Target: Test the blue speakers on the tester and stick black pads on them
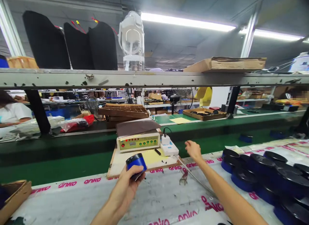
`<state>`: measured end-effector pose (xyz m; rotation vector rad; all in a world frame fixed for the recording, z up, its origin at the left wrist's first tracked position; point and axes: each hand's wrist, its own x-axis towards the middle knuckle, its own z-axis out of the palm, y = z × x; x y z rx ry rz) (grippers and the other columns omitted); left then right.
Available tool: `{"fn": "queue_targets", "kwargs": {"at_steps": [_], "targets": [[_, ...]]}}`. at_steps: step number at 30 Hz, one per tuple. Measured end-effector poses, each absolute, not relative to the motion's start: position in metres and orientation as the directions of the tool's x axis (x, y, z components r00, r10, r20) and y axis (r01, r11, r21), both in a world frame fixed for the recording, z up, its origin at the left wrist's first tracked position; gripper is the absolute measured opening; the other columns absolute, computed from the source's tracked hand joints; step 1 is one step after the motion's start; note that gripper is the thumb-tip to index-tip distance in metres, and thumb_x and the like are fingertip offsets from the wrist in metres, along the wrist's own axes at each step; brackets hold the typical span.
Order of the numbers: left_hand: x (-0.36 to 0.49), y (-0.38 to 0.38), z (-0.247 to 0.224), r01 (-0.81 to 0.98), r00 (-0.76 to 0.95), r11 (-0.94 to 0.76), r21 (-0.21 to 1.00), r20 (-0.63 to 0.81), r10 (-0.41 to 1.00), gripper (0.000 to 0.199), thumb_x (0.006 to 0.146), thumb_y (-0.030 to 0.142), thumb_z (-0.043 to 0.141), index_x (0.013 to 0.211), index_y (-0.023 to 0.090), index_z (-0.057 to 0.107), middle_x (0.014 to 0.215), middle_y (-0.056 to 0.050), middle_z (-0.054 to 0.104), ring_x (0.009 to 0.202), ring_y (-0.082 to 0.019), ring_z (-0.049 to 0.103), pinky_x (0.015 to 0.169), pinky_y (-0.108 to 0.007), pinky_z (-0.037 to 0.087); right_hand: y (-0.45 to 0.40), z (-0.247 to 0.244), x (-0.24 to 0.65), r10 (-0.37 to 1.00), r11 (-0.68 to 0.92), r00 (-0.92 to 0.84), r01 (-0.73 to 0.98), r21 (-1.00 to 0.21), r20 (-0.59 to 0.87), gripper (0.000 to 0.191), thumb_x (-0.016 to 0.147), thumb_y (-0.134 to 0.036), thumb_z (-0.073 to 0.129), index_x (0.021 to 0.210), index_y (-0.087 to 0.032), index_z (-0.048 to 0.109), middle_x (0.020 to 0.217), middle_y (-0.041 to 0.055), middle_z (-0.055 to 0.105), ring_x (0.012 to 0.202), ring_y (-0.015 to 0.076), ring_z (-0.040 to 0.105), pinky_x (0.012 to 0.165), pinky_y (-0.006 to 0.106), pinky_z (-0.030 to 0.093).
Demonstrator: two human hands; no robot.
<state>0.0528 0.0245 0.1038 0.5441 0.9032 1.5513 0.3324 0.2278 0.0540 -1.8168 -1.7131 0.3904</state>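
Note:
My left hand is closed around a small blue cylinder with a black end, perhaps a small speaker, held tilted above the front edge of the board. My right hand is raised to the right of the white power strip, apart from it. Its fingers are curled together, and whatever they may hold is too small to make out. Behind the cylinder stands a tester box with a yellow-green panel, a small display and several lit buttons. A black pen lies beside the power strip.
Many blue and black round units cover the right of the plastic-covered bench. A white cable runs across it. A cardboard box sits at left. Overhead, a metal shelf carries a clear bottle. A co-worker is at far left.

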Motion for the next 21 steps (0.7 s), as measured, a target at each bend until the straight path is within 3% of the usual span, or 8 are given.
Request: {"fn": "queue_targets", "kwargs": {"at_steps": [5, 12, 14, 16, 18, 21], "targets": [[0.044, 0.032, 0.102, -0.598, -0.219, -0.03, 0.801, -0.127, 0.967, 0.058, 0.066, 0.006, 0.069, 0.117, 0.026, 0.051, 0.102, -0.004, 0.066, 0.087, -0.017, 0.066, 0.071, -0.025, 0.055, 0.254, 0.067, 0.342, 0.958, 0.041, 0.167, 0.721, -0.691, 0.232, 0.032, 0.091, -0.034, 0.054, 0.118, -0.017, 0.054, 0.115, 0.0072, 0.058, 0.094, 0.019, 0.061, 0.079, 0.039, 0.052], [0.039, 0.03, 0.108, -0.503, -0.182, -0.016, 0.864, -0.088, 0.979, 0.063, 0.064, 0.016, 0.071, 0.12, 0.03, 0.047, 0.115, -0.001, 0.059, 0.098, -0.019, 0.06, 0.078, -0.027, 0.05, 0.257, 0.043, 0.341, 0.999, -0.038, 0.047, 0.691, -0.722, -0.007, 0.03, 0.09, -0.032, 0.056, 0.116, -0.016, 0.055, 0.114, 0.0069, 0.059, 0.094, 0.0189, 0.061, 0.078, 0.039, 0.052], [0.037, 0.033, 0.099, -0.317, -0.156, 0.008, 0.948, -0.061, 0.986, 0.065, 0.064, 0.021, 0.071, 0.122, 0.028, 0.043, 0.114, -0.002, 0.058, 0.099, -0.02, 0.059, 0.083, -0.03, 0.048, 0.254, 0.033, 0.338, 0.998, -0.06, 0.022, 0.697, -0.715, -0.063, 0.03, 0.09, -0.032, 0.056, 0.116, -0.016, 0.055, 0.113, 0.0069, 0.059, 0.093, 0.0187, 0.061, 0.078, 0.039, 0.052], [0.037, 0.036, 0.083, 0.019, -0.089, -0.031, 0.999, 0.033, 0.996, 0.067, 0.06, 0.02, 0.072, 0.12, 0.024, 0.043, 0.11, -0.004, 0.058, 0.099, -0.023, 0.056, 0.089, -0.035, 0.044, 0.254, 0.029, 0.338, 0.996, -0.069, 0.011, 0.701, -0.71, -0.085, 0.03, 0.09, -0.032, 0.056, 0.116, -0.016, 0.055, 0.113, 0.007, 0.059, 0.093, 0.0186, 0.061, 0.078, 0.038, 0.052], [0.039, 0.037, 0.066, 0.342, 0.07, -0.109, 0.933, 0.09, 0.993, 0.069, 0.055, 0.014, 0.071, 0.118, 0.02, 0.044, 0.111, -0.006, 0.056, 0.105, -0.026, 0.052, 0.095, -0.038, 0.038, 0.257, 0.033, 0.34, 0.997, -0.058, 0.004, 0.704, -0.708, -0.078, 0.03, 0.09, -0.032, 0.056, 0.115, -0.016, 0.055, 0.114, 0.007, 0.059, 0.093, 0.0186, 0.061, 0.078, 0.038, 0.052], [0.042, 0.033, 0.054, 0.592, 0.273, -0.103, 0.8, -0.078, 0.959, 0.077, 0.052, 0.011, 0.071, 0.123, 0.019, 0.043, 0.125, -0.01, 0.05, 0.117, -0.028, 0.045, 0.103, -0.039, 0.032, 0.267, 0.041, 0.344, 0.999, -0.029, -0.001, 0.711, -0.702, -0.042, 0.029, 0.091, -0.032, 0.055, 0.115, -0.017, 0.056, 0.115, 0.0072, 0.058, 0.095, 0.019, 0.06, 0.08, 0.039, 0.052]]}}
